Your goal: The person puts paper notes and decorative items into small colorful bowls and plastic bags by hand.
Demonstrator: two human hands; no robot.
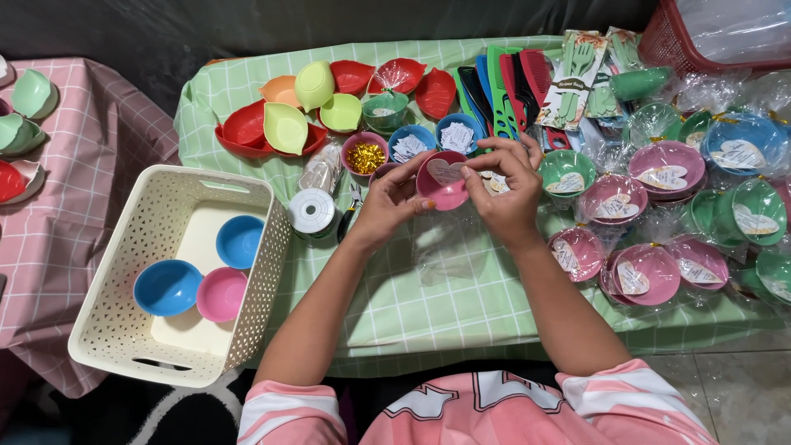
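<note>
Both hands meet above the green checked tablecloth (461, 305). My left hand (387, 204) grips the left rim of a small pink bowl (442, 188), tilted toward me. My right hand (504, 191) touches its right rim, with fingertips on a white heart-shaped tag (446, 170) inside the bowl. A clear plastic bag (445, 247) lies flat just below the hands. A roll of ribbon (312, 212) stands to the left of my left hand.
A cream perforated basket (107, 321) at the left holds two blue bowls and a pink one. Wrapped pink, green and blue bowls (667, 169) crowd the right. Leaf-shaped dishes (285, 128), combs (503, 91) and small tubs of tags and gold bits (366, 156) sit behind.
</note>
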